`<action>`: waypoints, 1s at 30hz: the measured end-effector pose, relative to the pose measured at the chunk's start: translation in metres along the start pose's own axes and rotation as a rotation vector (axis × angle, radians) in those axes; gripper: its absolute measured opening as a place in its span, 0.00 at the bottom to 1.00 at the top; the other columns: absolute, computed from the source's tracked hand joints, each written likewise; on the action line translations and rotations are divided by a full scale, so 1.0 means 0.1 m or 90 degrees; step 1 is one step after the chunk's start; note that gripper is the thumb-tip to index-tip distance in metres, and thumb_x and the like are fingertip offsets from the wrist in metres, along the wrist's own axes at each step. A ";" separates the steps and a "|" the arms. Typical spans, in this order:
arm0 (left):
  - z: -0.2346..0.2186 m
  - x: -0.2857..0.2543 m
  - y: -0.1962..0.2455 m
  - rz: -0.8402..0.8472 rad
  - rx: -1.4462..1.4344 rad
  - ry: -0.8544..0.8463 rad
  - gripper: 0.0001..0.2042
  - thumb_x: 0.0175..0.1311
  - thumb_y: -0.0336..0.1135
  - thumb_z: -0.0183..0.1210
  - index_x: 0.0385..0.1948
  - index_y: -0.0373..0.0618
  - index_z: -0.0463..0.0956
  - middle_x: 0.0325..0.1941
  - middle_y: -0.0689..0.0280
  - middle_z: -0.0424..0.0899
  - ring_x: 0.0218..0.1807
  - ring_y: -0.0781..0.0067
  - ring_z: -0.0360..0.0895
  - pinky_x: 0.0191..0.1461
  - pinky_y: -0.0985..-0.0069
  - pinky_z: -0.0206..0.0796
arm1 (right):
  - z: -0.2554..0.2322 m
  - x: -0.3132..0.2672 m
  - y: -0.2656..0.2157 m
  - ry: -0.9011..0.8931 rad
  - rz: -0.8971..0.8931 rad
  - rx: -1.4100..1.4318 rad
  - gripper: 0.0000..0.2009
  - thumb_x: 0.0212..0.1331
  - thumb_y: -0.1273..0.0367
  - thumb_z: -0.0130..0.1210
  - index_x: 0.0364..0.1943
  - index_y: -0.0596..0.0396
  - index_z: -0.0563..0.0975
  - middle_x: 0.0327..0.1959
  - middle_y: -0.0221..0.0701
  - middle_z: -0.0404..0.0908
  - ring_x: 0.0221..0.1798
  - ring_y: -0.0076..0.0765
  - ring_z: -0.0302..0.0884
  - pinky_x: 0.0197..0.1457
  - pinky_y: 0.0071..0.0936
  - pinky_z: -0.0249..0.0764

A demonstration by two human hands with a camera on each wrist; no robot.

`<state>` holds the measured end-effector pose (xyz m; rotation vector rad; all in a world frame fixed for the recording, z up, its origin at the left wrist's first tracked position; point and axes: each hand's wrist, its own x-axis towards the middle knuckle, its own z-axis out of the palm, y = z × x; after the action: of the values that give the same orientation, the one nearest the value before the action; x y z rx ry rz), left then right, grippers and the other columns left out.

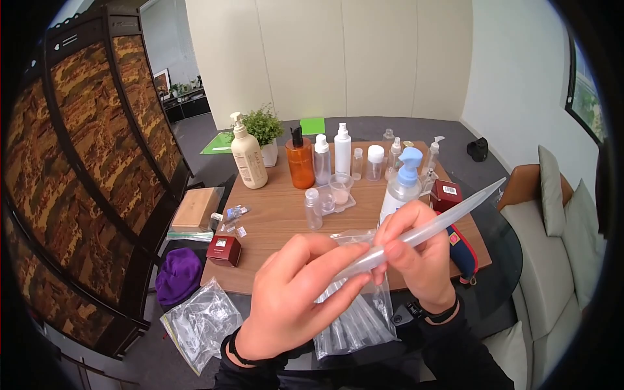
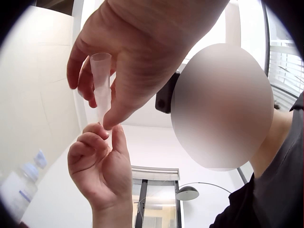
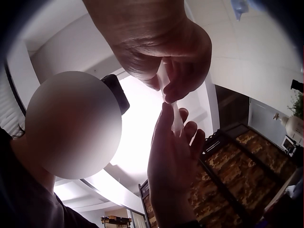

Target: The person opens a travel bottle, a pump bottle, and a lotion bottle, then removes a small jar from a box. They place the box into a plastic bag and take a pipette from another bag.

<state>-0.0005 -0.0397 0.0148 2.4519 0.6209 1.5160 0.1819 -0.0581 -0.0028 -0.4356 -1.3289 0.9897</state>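
Note:
A long translucent plastic tube point(image 1: 448, 218), tapering to a point at its right end, slants across the head view above the table. My left hand point(image 1: 296, 292) pinches its lower left part between thumb and fingers. Close beside it, my right hand point(image 1: 416, 250) grips the tube's middle, fingers curled. In the left wrist view the tube point(image 2: 100, 76) shows a wide round end by my left hand point(image 2: 137, 52), with my right hand point(image 2: 102, 171) below. Below the hands lies a clear bag point(image 1: 357, 328) of several transparent tubes, partly hidden.
On the wooden table point(image 1: 273, 224) stand a cream pump bottle point(image 1: 249, 159), an amber bottle point(image 1: 301, 162), a blue-topped pump bottle point(image 1: 406, 179) and several small clear containers. A dark red box point(image 1: 224, 250), purple cloth point(image 1: 179, 276) and another plastic bag point(image 1: 201, 325) lie at left.

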 end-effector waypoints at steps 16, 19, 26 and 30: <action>0.00 -0.05 0.06 0.032 0.033 0.011 0.19 0.41 0.18 0.62 0.41 0.41 0.80 0.37 0.58 0.81 0.34 0.63 0.79 0.36 0.73 0.69 | 0.06 -0.01 0.01 -0.032 0.028 0.082 0.10 0.62 0.73 0.56 0.38 0.59 0.66 0.31 0.34 0.76 0.27 0.23 0.78 0.30 0.22 0.77; -0.02 -0.04 0.11 0.002 0.041 -0.011 0.21 0.40 0.19 0.60 0.43 0.41 0.79 0.38 0.57 0.82 0.36 0.61 0.79 0.39 0.71 0.68 | 0.09 -0.04 0.01 -0.035 0.017 0.064 0.09 0.62 0.75 0.56 0.38 0.59 0.66 0.31 0.33 0.76 0.28 0.23 0.78 0.31 0.21 0.77; 0.04 -0.02 0.07 0.019 0.127 -0.014 0.26 0.37 0.19 0.55 0.47 0.42 0.77 0.39 0.58 0.82 0.38 0.56 0.79 0.43 0.68 0.67 | 0.18 -0.08 0.06 -0.019 0.006 -0.008 0.08 0.61 0.75 0.57 0.36 0.59 0.68 0.30 0.32 0.77 0.29 0.21 0.78 0.32 0.19 0.75; 0.05 -0.03 0.06 0.041 0.125 -0.035 0.28 0.37 0.17 0.53 0.50 0.41 0.75 0.40 0.56 0.82 0.38 0.55 0.79 0.42 0.67 0.68 | 0.15 -0.06 0.02 -0.020 0.038 -0.001 0.08 0.61 0.74 0.57 0.36 0.59 0.68 0.30 0.32 0.78 0.30 0.21 0.79 0.33 0.19 0.75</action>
<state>0.0040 -0.0466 0.0125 2.6742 0.7183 1.4692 0.1673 -0.0659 -0.0040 -0.4644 -1.3513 1.0480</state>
